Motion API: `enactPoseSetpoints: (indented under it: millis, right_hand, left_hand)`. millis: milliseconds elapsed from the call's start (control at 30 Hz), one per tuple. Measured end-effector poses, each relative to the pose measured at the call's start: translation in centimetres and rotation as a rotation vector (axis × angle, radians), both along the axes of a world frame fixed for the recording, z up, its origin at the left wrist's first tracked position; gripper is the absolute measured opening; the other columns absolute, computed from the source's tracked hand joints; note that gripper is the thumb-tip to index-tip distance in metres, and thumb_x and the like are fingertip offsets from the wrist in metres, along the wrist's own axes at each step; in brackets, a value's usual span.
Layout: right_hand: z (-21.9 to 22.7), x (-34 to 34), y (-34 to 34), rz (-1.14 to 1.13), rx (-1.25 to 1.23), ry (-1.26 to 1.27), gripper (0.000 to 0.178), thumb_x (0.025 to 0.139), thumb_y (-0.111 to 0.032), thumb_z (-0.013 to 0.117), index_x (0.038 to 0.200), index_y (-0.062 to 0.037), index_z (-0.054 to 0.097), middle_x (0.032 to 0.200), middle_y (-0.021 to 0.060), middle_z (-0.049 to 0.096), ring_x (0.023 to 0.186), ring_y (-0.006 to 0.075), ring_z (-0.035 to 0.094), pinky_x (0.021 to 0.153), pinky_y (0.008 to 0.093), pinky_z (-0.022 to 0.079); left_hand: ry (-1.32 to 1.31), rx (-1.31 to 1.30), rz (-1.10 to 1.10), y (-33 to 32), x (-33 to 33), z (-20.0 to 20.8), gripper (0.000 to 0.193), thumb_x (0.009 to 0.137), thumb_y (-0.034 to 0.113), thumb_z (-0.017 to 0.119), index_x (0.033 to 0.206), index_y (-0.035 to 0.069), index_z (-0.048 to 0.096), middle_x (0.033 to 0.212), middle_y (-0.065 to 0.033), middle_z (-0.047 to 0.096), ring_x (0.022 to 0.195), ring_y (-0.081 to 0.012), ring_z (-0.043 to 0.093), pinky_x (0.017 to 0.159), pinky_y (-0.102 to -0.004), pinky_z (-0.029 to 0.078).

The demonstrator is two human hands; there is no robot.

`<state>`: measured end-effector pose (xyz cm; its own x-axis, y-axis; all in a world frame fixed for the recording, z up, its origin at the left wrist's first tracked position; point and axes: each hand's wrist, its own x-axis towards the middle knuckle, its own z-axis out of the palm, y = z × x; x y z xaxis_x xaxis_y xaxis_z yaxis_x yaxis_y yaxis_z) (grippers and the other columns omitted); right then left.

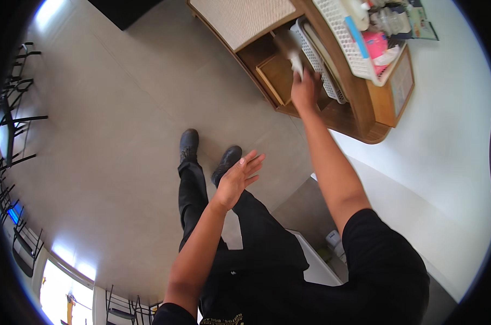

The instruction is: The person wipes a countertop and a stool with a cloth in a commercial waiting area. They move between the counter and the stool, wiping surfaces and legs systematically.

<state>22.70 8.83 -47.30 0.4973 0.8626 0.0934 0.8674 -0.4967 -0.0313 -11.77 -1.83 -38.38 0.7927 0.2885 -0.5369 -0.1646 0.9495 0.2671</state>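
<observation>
My right hand (306, 92) reaches out to the wooden cabinet (354, 111), its fingers closed around a white-handled thing with a brownish head (289, 44). Motion smears that head, so I cannot tell its kind. It is over the cabinet's open shelf, beside a white perforated basket (313, 59) standing inside. Left of the basket, a wooden tray or frame (273, 78) rests in the same compartment. My left hand (236, 181) hangs in the air over my shoes, fingers spread, holding nothing.
On the cabinet top stands another white basket (359, 59) with a pink packet (374, 46) and several bottles and bags. A woven panel (240, 19) covers part of the cabinet. Black-legged chairs (20, 114) line the far left. A white wall (446, 135) is at right.
</observation>
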Motion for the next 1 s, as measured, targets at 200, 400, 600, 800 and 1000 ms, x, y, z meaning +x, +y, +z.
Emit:
enactPoseSetpoints:
  millis: [200,400,600,800,1000]
  right_hand:
    - [-5.2,1.2,10.8,0.289,0.125,-0.139,0.059,0.092,-0.02,0.069,0.148,-0.0255,0.052,0.145,0.0109,0.051,0.131,0.0371,0.051,0.109,0.0552,0.04]
    - [-6.7,2.2,8.9,0.45,0.151,-0.069,0.075,0.087,0.01,0.054,0.158,-0.0003,0.033,0.165,0.0212,0.031,0.15,0.043,0.032,0.123,0.0514,0.03]
    - [-6.1,6.4,-2.9,0.33,-0.01,-0.086,0.068,0.092,0.0,0.056,0.156,0.0035,0.033,0.164,0.0241,0.03,0.152,0.0408,0.031,0.125,0.048,0.028]
    - [-6.0,5.6,-7.5,0.087,-0.148,-0.144,0.064,0.096,0.0,0.042,0.156,0.0115,0.024,0.163,0.0338,0.024,0.153,0.0441,0.026,0.127,0.0473,0.027]
    - [-6.2,3.6,-6.4,-0.334,-0.348,-0.069,0.063,0.101,-0.011,0.039,0.156,0.0141,0.021,0.163,0.0348,0.023,0.153,0.042,0.028,0.125,0.0451,0.03]
  left_hand:
    - [-0.11,-0.037,-0.041,-1.5,5.0,-7.3,0.075,0.109,0.057,0.035,0.163,0.005,0.025,0.164,-0.012,0.039,0.151,-0.0315,0.034,0.122,-0.0468,0.027]
    - [-0.066,-0.109,-0.101,-5.8,5.2,-12.7,0.076,0.109,0.056,0.036,0.164,0.005,0.024,0.163,-0.0132,0.041,0.151,-0.0327,0.036,0.122,-0.0482,0.027]
    - [-0.062,-0.149,-0.132,-8.0,5.1,-11.7,0.078,0.108,0.057,0.037,0.163,0.002,0.024,0.162,-0.0148,0.041,0.151,-0.0325,0.036,0.123,-0.0487,0.028]
    - [-0.113,-0.092,-0.084,-6.3,5.8,-9.4,0.079,0.108,0.056,0.04,0.163,0.001,0.024,0.162,-0.0147,0.042,0.15,-0.0321,0.036,0.122,-0.0479,0.028]
    - [-0.1,-0.072,-0.068,-5.8,4.9,-6.8,0.08,0.108,0.056,0.04,0.164,0.002,0.022,0.163,-0.0141,0.041,0.151,-0.0321,0.035,0.123,-0.0478,0.027]
